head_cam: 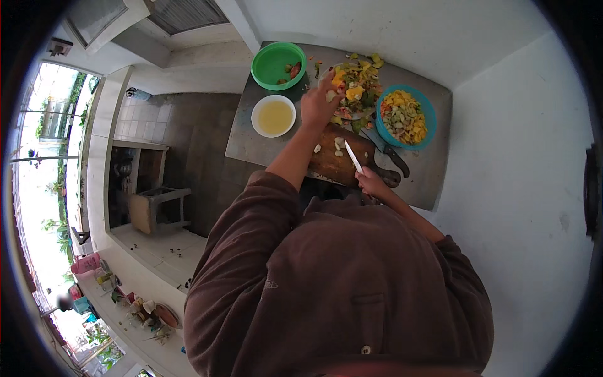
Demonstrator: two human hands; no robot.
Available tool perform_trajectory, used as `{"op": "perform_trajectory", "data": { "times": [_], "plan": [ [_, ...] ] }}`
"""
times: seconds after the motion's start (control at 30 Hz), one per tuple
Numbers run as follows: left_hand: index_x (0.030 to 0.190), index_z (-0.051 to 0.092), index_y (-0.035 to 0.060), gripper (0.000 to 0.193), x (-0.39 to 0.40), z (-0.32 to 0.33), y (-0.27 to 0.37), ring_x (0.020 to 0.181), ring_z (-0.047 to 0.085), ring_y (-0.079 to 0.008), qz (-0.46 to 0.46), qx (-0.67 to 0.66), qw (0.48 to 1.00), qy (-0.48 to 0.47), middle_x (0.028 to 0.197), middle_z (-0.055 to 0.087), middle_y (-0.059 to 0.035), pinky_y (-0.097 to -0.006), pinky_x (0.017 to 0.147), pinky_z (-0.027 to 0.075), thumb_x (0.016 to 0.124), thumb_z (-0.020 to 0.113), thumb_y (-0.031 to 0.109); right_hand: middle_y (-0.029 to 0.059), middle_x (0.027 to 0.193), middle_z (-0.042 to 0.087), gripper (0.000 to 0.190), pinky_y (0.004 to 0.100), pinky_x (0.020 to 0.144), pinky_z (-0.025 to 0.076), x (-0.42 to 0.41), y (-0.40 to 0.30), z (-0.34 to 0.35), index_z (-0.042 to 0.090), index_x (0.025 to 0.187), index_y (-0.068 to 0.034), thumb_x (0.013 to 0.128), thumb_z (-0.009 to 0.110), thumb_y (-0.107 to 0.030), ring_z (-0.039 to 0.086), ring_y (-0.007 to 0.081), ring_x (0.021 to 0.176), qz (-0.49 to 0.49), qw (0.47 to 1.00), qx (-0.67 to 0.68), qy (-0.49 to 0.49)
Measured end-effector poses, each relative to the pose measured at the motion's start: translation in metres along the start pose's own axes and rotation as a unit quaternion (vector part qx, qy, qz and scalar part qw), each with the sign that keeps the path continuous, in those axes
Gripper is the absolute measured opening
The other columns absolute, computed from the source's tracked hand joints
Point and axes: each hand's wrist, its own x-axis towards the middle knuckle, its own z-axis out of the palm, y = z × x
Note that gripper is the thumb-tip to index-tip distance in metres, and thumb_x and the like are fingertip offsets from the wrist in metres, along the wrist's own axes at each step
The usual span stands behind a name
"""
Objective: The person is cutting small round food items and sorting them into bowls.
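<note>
My left hand [319, 107] reaches over the near-left side of a plate [356, 117] heaped with fruit peels and scraps [355, 87]. A pale piece [331, 96] shows by its fingers; whether they grip it is unclear. Low on the right, my right hand [371, 183] is closed around the handle of a small knife [354, 156]. Its bright blade points away from me over a wooden cutting board [330, 158]. Several pale cut pieces [338, 146] lie on the board, left of the blade.
A blue bowl [433, 123] of diced yellow, pale and orange pieces stands at right. Beside it lies a larger dark-handled knife [396, 160]. At left are a green bowl [264, 66] with a few fruits and a white bowl [255, 123] of yellowish liquid. Walls border the table's [426, 184] back and right.
</note>
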Motion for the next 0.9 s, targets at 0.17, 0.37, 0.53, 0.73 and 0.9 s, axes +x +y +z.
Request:
{"op": "perform_trajectory", "data": {
  "times": [0.17, 0.37, 0.53, 0.73, 0.9],
  "plan": [
    [0.129, 0.040, 0.0157, 0.065, -0.035, 0.000, -0.047, 0.089, 0.060, -0.0273, -0.057, 0.021, 0.997, -0.050, 0.098, 0.063, -0.0078, -0.0376, 0.078, 0.047, 0.073, 0.068, 0.031, 0.0026, 0.065, 0.043, 0.026, 0.0284, 0.038, 0.037, 0.004, -0.014, 0.006, 0.043, 0.091, -0.007, 0.090, 0.041, -0.033, 0.040, 0.0112, 0.042, -0.006, 0.998, -0.066, -0.001],
    [0.123, 0.046, 0.0171, 0.059, -0.128, 0.002, -0.061, 0.087, 0.061, -0.0239, -0.192, -0.017, 0.966, -0.174, 0.093, 0.064, -0.0058, -0.0357, 0.075, 0.048, 0.070, 0.070, 0.029, 0.0206, 0.079, 0.059, 0.026, 0.0440, 0.056, 0.047, 0.026, 0.002, 0.014, 0.048, 0.096, -0.001, 0.088, 0.043, -0.025, 0.059, 0.0342, 0.064, -0.167, 0.934, -0.310, 0.065],
    [0.127, 0.041, 0.0193, 0.065, -0.143, 0.009, -0.053, 0.082, 0.062, -0.0208, -0.219, 0.014, 0.971, -0.097, 0.090, 0.065, -0.0017, -0.0333, 0.071, 0.049, 0.070, 0.070, 0.025, 0.0270, 0.080, 0.059, 0.022, 0.0483, 0.068, 0.047, 0.017, -0.038, 0.036, 0.050, 0.097, 0.001, 0.086, 0.040, -0.016, 0.059, 0.0404, 0.078, -0.180, 0.891, -0.404, 0.105],
    [0.129, 0.037, 0.0223, 0.067, -0.141, 0.009, -0.053, 0.073, 0.061, -0.0211, -0.211, 0.025, 0.973, -0.094, 0.084, 0.066, -0.0002, -0.0348, 0.068, 0.049, 0.070, 0.068, 0.019, 0.0252, 0.084, 0.060, 0.020, 0.0475, 0.070, 0.048, 0.015, -0.060, 0.039, 0.050, 0.097, 0.002, 0.082, 0.043, -0.010, 0.060, 0.0389, 0.080, -0.140, 0.866, -0.473, 0.079],
    [0.132, 0.033, 0.0221, 0.072, -0.141, 0.011, -0.057, 0.071, 0.063, -0.0198, -0.208, -0.036, 0.974, -0.088, 0.081, 0.066, -0.0032, -0.0324, 0.067, 0.049, 0.070, 0.069, 0.014, 0.0252, 0.084, 0.060, 0.021, 0.0466, 0.071, 0.048, 0.020, -0.057, 0.039, 0.051, 0.096, 0.003, 0.079, 0.044, -0.008, 0.060, 0.0381, 0.082, -0.121, 0.853, -0.503, 0.073]
  ]
}}
